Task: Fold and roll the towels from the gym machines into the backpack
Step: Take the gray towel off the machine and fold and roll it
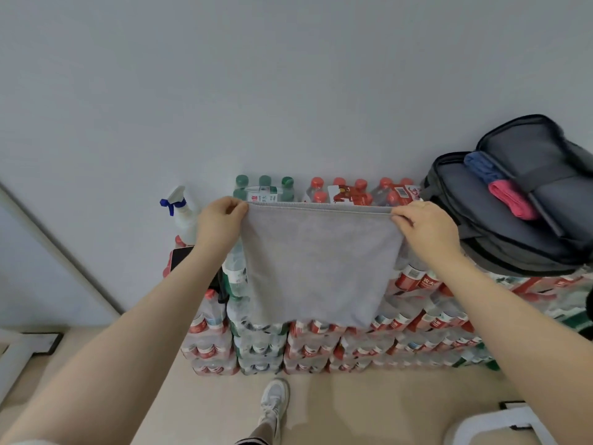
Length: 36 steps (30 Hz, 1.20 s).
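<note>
Fingers of the left hand (219, 220) pinch the top left corner of a grey towel (316, 264); the right hand (426, 231) pinches the top right corner the same way. Stretched between them, the towel hangs flat in the air in front of stacked packs of bottled water (321, 345), not yet rolled. Further right, an open backpack (481, 220) rests on the packs, already holding a rolled blue towel (481, 167) and a pink one (511, 199). This towel appears to be at the folding stage; rolling and packing remain.
</note>
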{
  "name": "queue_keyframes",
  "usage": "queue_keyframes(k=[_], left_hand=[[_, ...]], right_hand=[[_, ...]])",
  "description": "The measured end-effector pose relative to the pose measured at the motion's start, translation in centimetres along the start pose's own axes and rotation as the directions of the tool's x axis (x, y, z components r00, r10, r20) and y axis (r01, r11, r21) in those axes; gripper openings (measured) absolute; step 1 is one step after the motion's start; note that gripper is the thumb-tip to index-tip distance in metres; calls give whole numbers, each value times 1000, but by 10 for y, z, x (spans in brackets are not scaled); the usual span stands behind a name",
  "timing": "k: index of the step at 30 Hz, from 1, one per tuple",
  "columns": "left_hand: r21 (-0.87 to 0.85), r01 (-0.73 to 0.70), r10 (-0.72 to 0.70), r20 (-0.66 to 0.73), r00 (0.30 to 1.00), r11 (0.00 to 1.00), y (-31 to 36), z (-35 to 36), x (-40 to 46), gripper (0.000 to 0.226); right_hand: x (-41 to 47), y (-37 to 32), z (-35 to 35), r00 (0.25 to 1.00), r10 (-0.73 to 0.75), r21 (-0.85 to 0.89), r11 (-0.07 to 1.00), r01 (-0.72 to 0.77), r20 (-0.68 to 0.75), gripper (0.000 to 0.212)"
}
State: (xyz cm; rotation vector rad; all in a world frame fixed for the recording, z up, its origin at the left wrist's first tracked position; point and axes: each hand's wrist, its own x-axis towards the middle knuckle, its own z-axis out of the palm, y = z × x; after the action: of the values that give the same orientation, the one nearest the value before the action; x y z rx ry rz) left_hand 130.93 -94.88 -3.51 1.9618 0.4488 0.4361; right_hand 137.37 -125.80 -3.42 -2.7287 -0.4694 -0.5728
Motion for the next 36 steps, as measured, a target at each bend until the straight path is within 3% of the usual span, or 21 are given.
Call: queue_keyframes(k=[8, 14, 19, 23, 25, 27, 33, 36], left_hand=[[-147, 179, -165, 100, 981, 973, -4, 41, 112, 15], [98, 164, -173, 94, 980, 982, -23, 62, 196, 19], [291, 161, -206, 131, 970, 943, -46, 78, 232, 28], [411, 93, -153, 114, 982, 907, -56, 86, 235, 25], [392, 88, -128, 78, 989, 916, -55, 88, 233, 16], [374, 83, -109, 48, 993, 924, -51, 86, 226, 23], [314, -9, 2, 21, 1000, 949, -44, 67, 169, 27], [230, -10, 26, -68, 997, 973, -44, 57, 130, 28]], right_hand=[[103, 12, 49, 994, 102, -6, 995, -101, 50, 22], [175, 11, 97, 967, 223, -82, 973, -214, 122, 18], [203, 9, 140, 901, 381, -65, 925, -375, 206, 18], [202, 7, 161, 889, 412, -18, 909, -417, 199, 17], [200, 9, 165, 882, 430, 122, 881, -457, 193, 21], [195, 10, 162, 874, 459, 239, 841, -486, 161, 27], [140, 7, 127, 923, 366, 287, 878, -384, 115, 21], [97, 5, 108, 931, 349, 313, 878, -363, 103, 15]])
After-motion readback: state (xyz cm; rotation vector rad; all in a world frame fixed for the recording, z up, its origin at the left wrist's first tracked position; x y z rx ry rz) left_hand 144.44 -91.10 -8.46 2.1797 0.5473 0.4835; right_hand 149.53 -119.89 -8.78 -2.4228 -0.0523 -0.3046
